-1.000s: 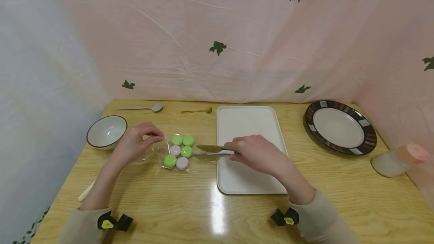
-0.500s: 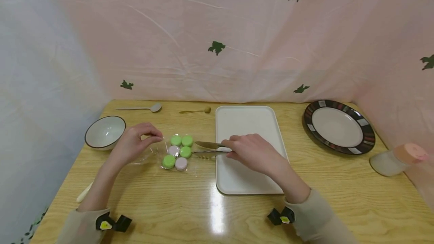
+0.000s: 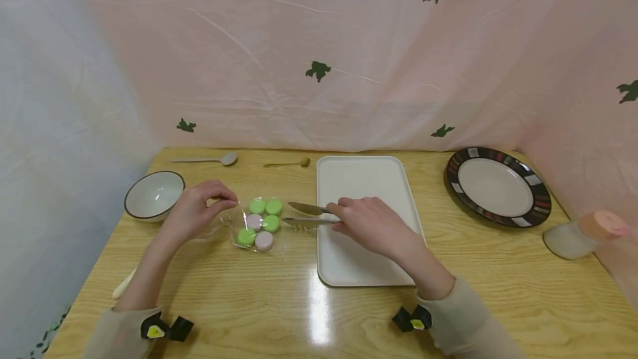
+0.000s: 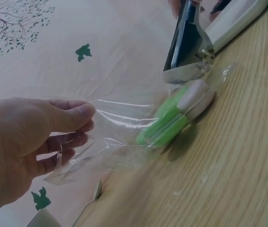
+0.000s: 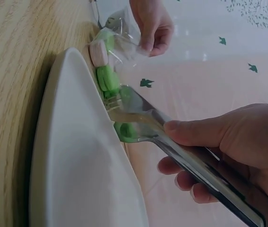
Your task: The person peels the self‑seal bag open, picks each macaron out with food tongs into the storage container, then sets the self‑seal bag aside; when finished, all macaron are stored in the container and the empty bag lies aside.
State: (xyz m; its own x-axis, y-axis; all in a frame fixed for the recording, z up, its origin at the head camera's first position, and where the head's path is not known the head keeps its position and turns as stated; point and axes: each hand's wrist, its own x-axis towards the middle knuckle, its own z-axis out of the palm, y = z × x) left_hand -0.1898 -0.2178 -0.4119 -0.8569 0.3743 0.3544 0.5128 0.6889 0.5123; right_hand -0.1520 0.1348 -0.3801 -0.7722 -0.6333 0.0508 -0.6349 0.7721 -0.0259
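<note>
In the head view, the left hand (image 3: 191, 209) pinches the edge of a clear plastic bag (image 4: 120, 125) between thumb and fingertips. Several macarons (image 3: 271, 223), green and pale lilac, lie inside the bag on the table. The right hand (image 3: 376, 229) grips a pair of metal tongs (image 5: 191, 163) over the white tray. Their two ends stand apart, pointing left, right beside the macarons at the bag's right end. One end is flat like a blade and the other has fork-like prongs, with nothing between them.
A white rectangular tray (image 3: 366, 181) lies under the right hand. A bowl (image 3: 154, 195) and a spoon (image 3: 228, 159) are at left, a small gold spoon (image 3: 305, 162) at the back. A dark-rimmed plate (image 3: 495, 187) and a pink-capped jar (image 3: 570, 240) stand at right.
The ends of the tongs have spread a little wider apart. The right hand has shifted slightly left, and the bag of macarons has slid slightly left. The left hand keeps its pinch.
</note>
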